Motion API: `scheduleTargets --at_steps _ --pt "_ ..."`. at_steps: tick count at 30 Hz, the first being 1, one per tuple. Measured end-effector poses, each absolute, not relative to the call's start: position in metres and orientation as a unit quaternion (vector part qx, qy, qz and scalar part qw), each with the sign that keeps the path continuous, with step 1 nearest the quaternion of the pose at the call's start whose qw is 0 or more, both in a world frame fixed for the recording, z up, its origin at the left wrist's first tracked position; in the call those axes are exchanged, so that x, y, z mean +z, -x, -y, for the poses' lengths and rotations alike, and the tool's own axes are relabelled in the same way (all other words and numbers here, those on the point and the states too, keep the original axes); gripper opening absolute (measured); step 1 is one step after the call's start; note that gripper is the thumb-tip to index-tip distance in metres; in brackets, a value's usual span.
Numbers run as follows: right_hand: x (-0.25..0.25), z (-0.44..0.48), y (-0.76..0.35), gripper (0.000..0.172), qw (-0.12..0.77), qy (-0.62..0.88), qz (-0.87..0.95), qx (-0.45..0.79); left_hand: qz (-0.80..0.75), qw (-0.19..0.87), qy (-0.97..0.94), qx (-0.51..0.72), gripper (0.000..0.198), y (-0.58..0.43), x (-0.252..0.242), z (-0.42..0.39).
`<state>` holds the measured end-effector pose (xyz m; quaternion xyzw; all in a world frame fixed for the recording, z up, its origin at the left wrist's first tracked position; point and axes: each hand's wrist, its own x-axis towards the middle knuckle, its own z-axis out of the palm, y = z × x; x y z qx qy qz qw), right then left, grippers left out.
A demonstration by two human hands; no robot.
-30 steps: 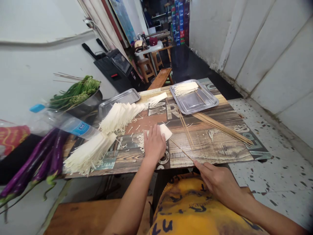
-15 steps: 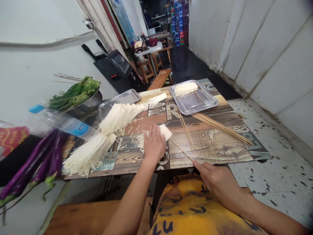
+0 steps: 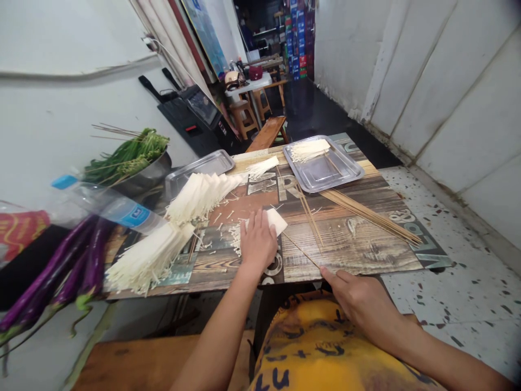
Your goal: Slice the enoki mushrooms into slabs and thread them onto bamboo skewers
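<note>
My left hand lies flat, palm down, over a small bunch of enoki mushrooms near the table's front edge. The pale, squared root end shows right of the fingers, and the thin caps poke out on the left. My right hand is closed in a pinch around the near end of a bamboo skewer. The skewer's far end meets the root end of the bunch; whether its tip is inside is hidden. Left of my hands are a fanned row of enoki bunches and another pile of enoki.
A metal tray holds skewered enoki. Beside it lie loose bamboo skewers. Another tray stands behind the row. On the left are a plastic bottle, purple eggplants and a metal bowl of greens.
The view has shifted very slightly. Both hands, the skewer and the enoki bunch keep practically the same positions.
</note>
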<state>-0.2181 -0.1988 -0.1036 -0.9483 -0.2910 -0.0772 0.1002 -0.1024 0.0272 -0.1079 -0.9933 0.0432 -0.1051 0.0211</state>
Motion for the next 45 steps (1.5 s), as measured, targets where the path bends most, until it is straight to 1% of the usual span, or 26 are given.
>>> scheduleTargets --at_steps 13,22,30,36,45 --pt "-0.101 0.197 0.215 0.041 0.138 0.946 0.283 -0.076 -0.049 0.023 0.992 -0.110 0.052 0.102 -0.110 -0.028" --pt "-0.114 0.198 0.219 0.041 0.139 0.936 0.299 -0.124 -0.044 0.011 0.994 -0.103 0.052 0.103 -0.108 -0.027" --pt "-0.108 0.192 0.219 0.047 0.098 0.932 0.312 -0.155 -0.047 0.010 0.993 -0.106 0.052 0.102 -0.108 -0.027" --pt "-0.107 0.187 0.219 0.061 0.053 0.937 0.317 -0.137 -0.041 0.008 0.994 -0.099 0.052 0.103 -0.107 -0.026" --pt "-0.107 0.171 0.218 0.059 0.002 0.943 0.315 -0.109 -0.041 0.007 0.994 -0.098 0.052 0.102 -0.106 -0.026"
